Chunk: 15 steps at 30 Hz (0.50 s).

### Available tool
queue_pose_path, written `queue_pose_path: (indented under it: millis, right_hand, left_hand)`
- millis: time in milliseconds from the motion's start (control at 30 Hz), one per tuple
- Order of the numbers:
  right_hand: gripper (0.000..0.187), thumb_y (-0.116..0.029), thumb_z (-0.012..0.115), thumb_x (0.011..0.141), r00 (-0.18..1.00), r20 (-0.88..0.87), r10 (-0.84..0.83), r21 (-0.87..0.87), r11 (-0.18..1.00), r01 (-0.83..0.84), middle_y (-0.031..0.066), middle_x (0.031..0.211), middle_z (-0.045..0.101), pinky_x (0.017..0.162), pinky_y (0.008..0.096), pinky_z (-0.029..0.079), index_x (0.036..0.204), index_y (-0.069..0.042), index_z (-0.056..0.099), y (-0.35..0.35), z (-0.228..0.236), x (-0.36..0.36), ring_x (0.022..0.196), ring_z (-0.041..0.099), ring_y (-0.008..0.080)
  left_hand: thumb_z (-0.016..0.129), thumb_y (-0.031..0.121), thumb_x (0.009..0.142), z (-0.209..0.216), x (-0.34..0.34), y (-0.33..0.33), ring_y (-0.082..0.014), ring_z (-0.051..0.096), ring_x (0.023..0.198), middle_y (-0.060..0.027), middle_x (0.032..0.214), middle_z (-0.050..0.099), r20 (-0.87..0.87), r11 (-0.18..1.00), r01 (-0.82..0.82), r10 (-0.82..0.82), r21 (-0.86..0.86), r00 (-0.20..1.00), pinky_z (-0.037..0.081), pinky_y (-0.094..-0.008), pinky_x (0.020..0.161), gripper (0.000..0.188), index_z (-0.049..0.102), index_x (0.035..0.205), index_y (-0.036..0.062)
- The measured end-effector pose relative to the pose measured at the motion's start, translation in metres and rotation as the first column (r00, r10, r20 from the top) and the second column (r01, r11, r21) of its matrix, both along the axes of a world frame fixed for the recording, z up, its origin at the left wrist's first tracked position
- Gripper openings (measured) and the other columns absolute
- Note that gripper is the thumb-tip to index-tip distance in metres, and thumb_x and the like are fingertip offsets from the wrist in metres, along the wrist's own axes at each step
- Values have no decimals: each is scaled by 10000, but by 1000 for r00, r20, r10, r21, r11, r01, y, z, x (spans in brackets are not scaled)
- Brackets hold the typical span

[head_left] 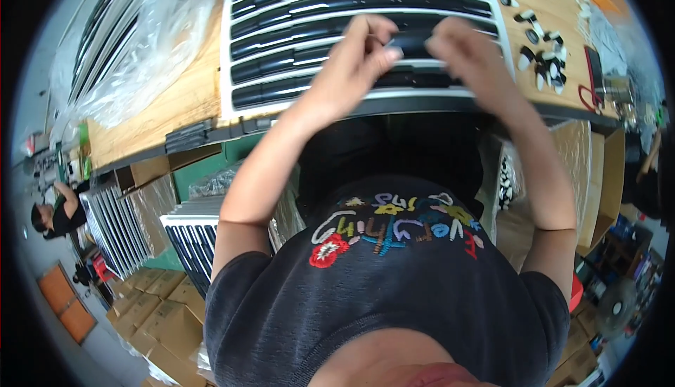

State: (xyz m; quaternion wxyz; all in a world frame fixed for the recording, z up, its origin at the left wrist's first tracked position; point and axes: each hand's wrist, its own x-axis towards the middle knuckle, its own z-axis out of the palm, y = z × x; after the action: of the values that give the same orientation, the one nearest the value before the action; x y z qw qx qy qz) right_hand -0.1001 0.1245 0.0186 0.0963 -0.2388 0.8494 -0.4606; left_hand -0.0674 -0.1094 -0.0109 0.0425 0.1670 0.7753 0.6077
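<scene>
Curled fingers [373,23] on the left hand [351,63], with the thumb near the index fingertip; impossible to tell whether gripping anything small. Bent and blurred on the right hand [467,56], again impossible to tell open from closed.

Directly under both hands, a white tray [507,60] on the wooden table [151,102]. Within it, long rows of glossy black strips [274,68], partly hidden behind hands and forearms, with a bare white patch toward the far side.

On the table to the left, loose clear plastic [169,28] over more dark strips. To the right, a scatter of small black and white pieces [552,63], near a red loop [588,97].

Below the table edge, at left, stacked white trays [184,220] with dark strips inside, then brown cartons [165,324]; at right, an open carton [613,176] with clear wrapping at its near side.
</scene>
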Motion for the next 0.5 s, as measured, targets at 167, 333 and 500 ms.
queue_pose_path:
  millis: [167,333,500]
  right_hand:
    - [272,-325,544,1019,896,-297,-329,160,908,387,-20,718,471,648,266,411,900,-81,554,103,-10,-95,689,458,95]
    - [293,-317,543,1014,880,-181,-439,257,843,473,30,695,434,641,306,396,873,-63,502,150,-51,-153,656,416,127]
    - [291,-300,525,1024,908,-273,-318,312,864,396,17,699,403,629,304,383,856,-69,469,157,-69,-168,660,381,120]
  left_hand:
    - [634,19,882,-19,-95,-111,-335,542,1025,-129,1115,557,-643,567,-541,27,-621,766,464,-425,882,307,669,1136,189]
    - [629,126,908,-14,-115,-155,-354,509,1134,-92,1199,517,-502,312,-447,-121,-838,856,458,-488,883,186,635,1078,200]
    - [626,115,926,-4,-110,-148,-303,533,1001,-67,1017,576,-530,431,-450,-80,-782,844,459,-411,814,118,572,1031,110]
